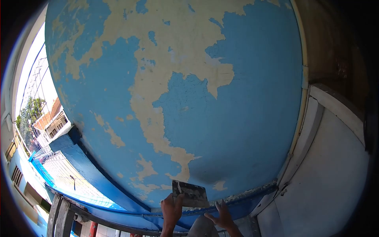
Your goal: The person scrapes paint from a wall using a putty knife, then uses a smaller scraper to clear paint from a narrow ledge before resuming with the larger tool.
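My left hand (171, 211) is closed on the left edge of a flat rectangular trowel (193, 194), its dark face smeared with pale residue. No handle shows on the side facing me. Just right of the trowel is my right hand (224, 218), its fingers apart and nothing in them; pale matter marks the fingertips. Beyond both hands rises a blue wall (252, 110), where paint has peeled off in large areas and a cream layer (148, 94) shows. A dark smudge (215, 170) lies on the wall above the trowel.
A cream pipe (303, 102) runs down the wall's right edge, beside a white panel (319, 173). Blue ledges (106, 177) and wire mesh (75, 173) are at the left, with houses outside. Wooden posts (59, 217) stand at lower left. A grey-clad knee (203, 227) is between my hands.
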`<action>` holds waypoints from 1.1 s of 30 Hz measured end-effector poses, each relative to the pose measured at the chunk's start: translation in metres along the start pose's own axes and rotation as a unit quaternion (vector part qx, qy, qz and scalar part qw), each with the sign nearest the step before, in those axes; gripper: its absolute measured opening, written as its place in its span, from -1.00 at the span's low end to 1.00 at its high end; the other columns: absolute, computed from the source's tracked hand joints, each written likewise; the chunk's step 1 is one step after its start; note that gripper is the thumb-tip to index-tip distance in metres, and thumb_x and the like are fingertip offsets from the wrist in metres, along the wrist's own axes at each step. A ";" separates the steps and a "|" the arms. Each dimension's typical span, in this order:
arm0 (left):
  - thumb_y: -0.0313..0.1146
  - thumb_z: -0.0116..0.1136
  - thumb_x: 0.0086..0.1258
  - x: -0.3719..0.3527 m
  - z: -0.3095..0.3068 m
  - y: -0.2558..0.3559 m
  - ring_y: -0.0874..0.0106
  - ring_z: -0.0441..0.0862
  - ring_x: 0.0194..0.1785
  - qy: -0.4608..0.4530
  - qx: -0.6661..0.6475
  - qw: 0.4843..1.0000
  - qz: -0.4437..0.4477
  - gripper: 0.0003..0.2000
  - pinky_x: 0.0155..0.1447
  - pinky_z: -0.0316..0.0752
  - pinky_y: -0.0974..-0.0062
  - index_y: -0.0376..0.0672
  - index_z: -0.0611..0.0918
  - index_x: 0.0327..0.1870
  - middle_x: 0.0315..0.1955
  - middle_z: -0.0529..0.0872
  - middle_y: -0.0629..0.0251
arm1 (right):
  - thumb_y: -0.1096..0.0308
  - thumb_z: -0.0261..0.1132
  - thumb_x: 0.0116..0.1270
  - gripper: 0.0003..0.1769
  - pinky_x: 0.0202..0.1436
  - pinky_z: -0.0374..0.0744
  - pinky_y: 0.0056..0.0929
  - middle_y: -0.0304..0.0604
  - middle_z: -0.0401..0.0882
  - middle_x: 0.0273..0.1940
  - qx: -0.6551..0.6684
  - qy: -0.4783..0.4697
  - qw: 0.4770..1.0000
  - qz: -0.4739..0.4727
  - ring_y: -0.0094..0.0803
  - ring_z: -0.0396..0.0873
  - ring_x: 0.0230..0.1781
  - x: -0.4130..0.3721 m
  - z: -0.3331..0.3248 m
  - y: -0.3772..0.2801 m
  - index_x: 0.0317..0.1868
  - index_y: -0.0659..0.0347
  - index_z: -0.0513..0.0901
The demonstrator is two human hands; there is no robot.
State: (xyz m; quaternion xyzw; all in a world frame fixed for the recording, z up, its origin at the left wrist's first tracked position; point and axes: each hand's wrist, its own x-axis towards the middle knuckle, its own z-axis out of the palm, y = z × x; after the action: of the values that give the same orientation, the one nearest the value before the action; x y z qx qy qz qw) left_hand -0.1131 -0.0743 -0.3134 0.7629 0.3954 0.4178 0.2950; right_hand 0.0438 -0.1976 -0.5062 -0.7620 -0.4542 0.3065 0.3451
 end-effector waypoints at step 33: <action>-0.29 0.03 0.60 0.147 0.041 0.202 0.65 0.42 -0.48 0.100 -0.312 0.937 0.119 -0.66 -0.43 0.38 0.48 -0.39 0.60 -0.37 -0.60 0.59 0.32 | 0.64 0.23 0.26 -0.32 0.56 0.32 -0.05 -0.13 0.47 0.41 -0.328 0.472 0.717 -0.393 -0.21 0.36 0.49 0.039 -0.276 -0.285 0.43 0.12 0.46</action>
State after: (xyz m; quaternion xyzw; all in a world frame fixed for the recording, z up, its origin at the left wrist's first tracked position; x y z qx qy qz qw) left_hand 0.0441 -0.0582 -0.1156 0.6284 0.1785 0.6261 0.4257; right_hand 0.1379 -0.1307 -0.1246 -0.6261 -0.5632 -0.4247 0.3323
